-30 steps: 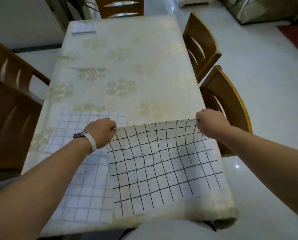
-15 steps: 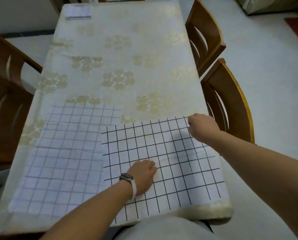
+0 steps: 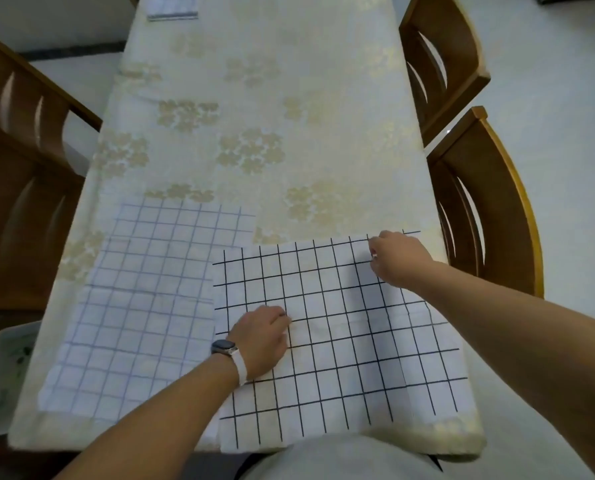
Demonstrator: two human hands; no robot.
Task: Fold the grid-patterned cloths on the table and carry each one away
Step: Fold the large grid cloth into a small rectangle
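Note:
A white cloth with black grid lines [image 3: 337, 362] lies flat on the near right part of the table [image 3: 254, 98]. It overlaps the right edge of a second white cloth with thin blue grid lines [image 3: 133, 306] on the near left. My left hand [image 3: 263, 339], a watch on its wrist, rests palm down with curled fingers on the middle of the black-grid cloth. My right hand [image 3: 398, 259] pinches that cloth at its far right corner.
The table wears a cream flowered tablecloth. Two wooden chairs [image 3: 483, 202] stand along its right side and more wooden chairs [image 3: 19, 174] on the left. A small folded cloth [image 3: 173, 6] lies at the far end. A white tray [image 3: 7, 372] sits low at the left.
The black-grid cloth, held up by both hands a second ago, now lies flat. My left hand let go of its far left corner and came down onto its middle.

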